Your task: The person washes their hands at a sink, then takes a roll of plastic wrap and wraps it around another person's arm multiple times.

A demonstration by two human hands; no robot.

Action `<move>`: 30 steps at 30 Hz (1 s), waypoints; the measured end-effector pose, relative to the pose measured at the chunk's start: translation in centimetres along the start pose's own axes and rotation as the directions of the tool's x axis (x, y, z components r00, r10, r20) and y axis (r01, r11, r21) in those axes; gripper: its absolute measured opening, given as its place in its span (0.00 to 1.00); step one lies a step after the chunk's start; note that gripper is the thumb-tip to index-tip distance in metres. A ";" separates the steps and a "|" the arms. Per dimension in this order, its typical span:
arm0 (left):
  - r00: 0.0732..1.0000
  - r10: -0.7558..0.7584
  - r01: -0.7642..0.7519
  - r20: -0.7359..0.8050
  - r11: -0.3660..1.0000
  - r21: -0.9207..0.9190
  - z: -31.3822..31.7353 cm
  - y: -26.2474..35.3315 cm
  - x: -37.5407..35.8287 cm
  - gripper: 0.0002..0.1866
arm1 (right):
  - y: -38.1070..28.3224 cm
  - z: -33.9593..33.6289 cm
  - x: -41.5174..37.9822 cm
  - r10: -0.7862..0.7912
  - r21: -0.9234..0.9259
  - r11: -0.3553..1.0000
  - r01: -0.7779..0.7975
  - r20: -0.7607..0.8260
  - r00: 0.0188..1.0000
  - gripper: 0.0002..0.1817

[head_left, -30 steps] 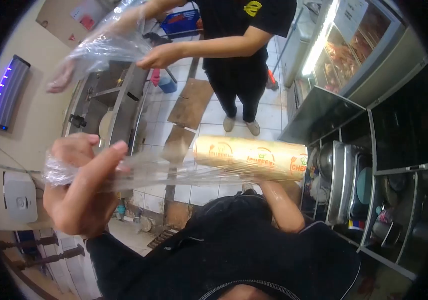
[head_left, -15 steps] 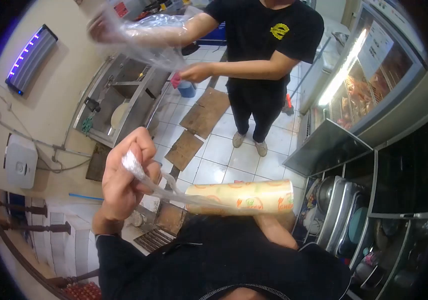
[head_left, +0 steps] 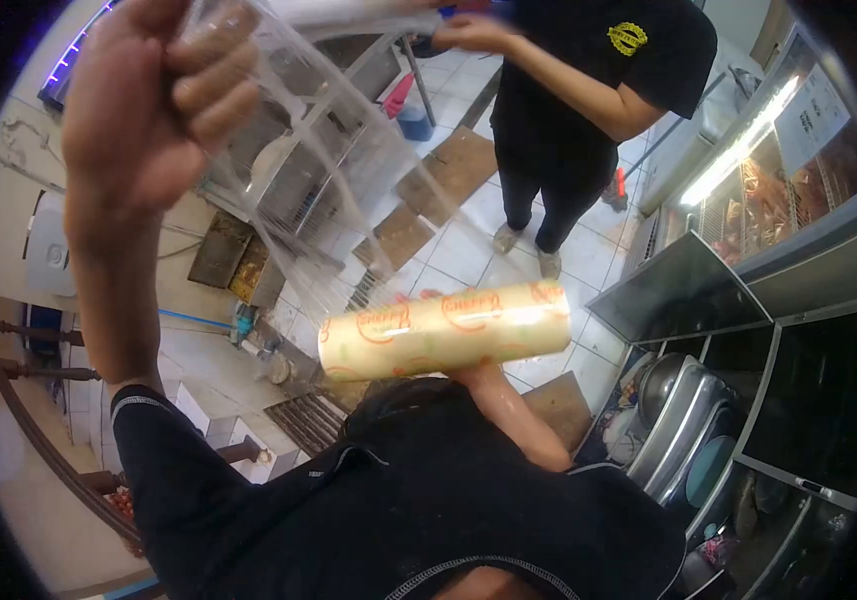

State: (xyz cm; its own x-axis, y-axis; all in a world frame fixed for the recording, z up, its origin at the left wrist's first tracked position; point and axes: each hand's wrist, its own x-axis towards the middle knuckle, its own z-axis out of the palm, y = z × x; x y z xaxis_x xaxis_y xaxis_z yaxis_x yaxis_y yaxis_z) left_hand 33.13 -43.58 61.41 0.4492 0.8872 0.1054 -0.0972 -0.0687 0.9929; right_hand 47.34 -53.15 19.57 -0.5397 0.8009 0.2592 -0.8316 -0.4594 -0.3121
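Note:
A pale yellow roll of clear plastic film (head_left: 444, 332) with orange print lies level in front of my chest. My right hand (head_left: 477, 376) grips it from beneath and behind; most of that hand is hidden by the roll, with fingertips showing along its far edge. Raised high at the upper left, my left hand (head_left: 174, 105) has its fingers curled on the end of the film. A wide, creased sheet of clear film (head_left: 334, 165) stretches between that hand and the roll.
A co-worker in black (head_left: 589, 90) stands ahead, arms extended toward clear plastic. To the right are a lit glass-door cabinet (head_left: 784, 190) and a shelf of metal trays (head_left: 684, 420). A metal sink (head_left: 319, 130) stands ahead-left. Brown boards (head_left: 449, 175) lie on the tiles.
My left hand has risen up and left, drawing out a longer, wider sheet. The roll has shifted left and up and tilted slightly. The co-worker's arms have moved, and the view has shifted.

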 end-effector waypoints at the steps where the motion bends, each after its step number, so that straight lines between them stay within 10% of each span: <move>1: 0.991 0.010 -0.005 0.132 0.999 -0.040 -1.4 0.8 0.5 0.22 | -0.3 -0.6 1.0 -0.101 -0.525 0.847 0.086 0.001 0.995 0.34; 4: 0.991 0.085 -0.083 0.103 0.996 -0.019 -1.8 2.8 1.3 0.14 | -2.2 0.7 1.7 -0.387 -0.440 0.833 0.335 -0.031 0.922 0.31; 6: 0.966 0.160 -0.168 0.202 0.985 0.025 -3.0 4.0 3.4 0.13 | -3.6 1.1 1.8 -0.430 0.025 0.899 0.436 -0.135 0.893 0.34; 7: 0.985 0.172 -0.170 -0.024 0.982 0.082 -2.4 4.6 3.7 0.13 | -4.4 1.5 1.7 -0.446 0.251 0.846 0.470 -0.150 0.882 0.36; 10: 0.832 0.294 -0.205 -0.470 0.951 0.232 0.2 4.5 6.4 0.12 | -4.8 2.2 0.5 -0.753 -0.135 0.651 0.747 -0.242 0.612 0.47; 12: 0.842 0.229 -0.153 -0.488 0.970 0.191 2.1 4.4 7.4 0.13 | -4.6 2.1 0.5 -0.796 -0.062 0.604 0.794 -0.072 0.600 0.48; 16: 0.981 0.057 -0.113 0.187 0.946 0.305 -2.6 5.1 9.2 0.13 | -6.7 3.2 -0.5 -0.750 -0.071 0.662 0.746 -0.071 0.658 0.54; 17: 0.985 0.160 -0.170 0.066 0.824 0.540 -3.2 5.2 9.3 0.13 | -7.4 3.3 -0.5 -0.806 -0.026 0.575 0.818 -0.187 0.561 0.55; 20: 0.994 0.103 -0.037 -0.022 0.538 0.842 -3.8 6.9 6.8 0.15 | -9.9 2.1 -3.8 -0.742 -0.109 0.666 0.738 0.002 0.670 0.53; 23: 0.972 0.157 -0.192 0.175 0.101 0.976 -7.9 8.0 5.4 0.18 | -11.3 5.1 -5.0 -0.762 -0.177 0.639 0.749 -0.008 0.648 0.53; 25: 0.970 0.210 -0.114 0.124 -0.058 0.992 -8.2 7.8 3.1 0.20 | -12.1 5.3 -5.7 -0.747 -0.236 0.642 0.730 0.023 0.665 0.55; 27: 0.970 -0.094 0.234 -0.226 0.082 0.969 -6.9 9.2 0.4 0.19 | -12.9 5.3 -7.2 -0.719 -0.333 0.656 0.677 -0.001 0.695 0.56; 30: 0.875 -0.200 0.431 -0.440 -0.090 0.898 -6.3 8.2 -2.4 0.18 | -13.5 6.9 -7.6 -0.692 -0.356 0.692 0.628 -0.077 0.718 0.58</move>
State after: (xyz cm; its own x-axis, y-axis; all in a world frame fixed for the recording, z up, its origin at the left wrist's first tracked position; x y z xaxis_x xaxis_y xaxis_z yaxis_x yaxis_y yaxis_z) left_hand 25.64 -43.39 68.90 0.0216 0.9912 -0.1307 0.9998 -0.0210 0.0062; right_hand 61.78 -55.64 28.13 0.1980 0.9226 0.3312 -0.8677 0.3221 -0.3785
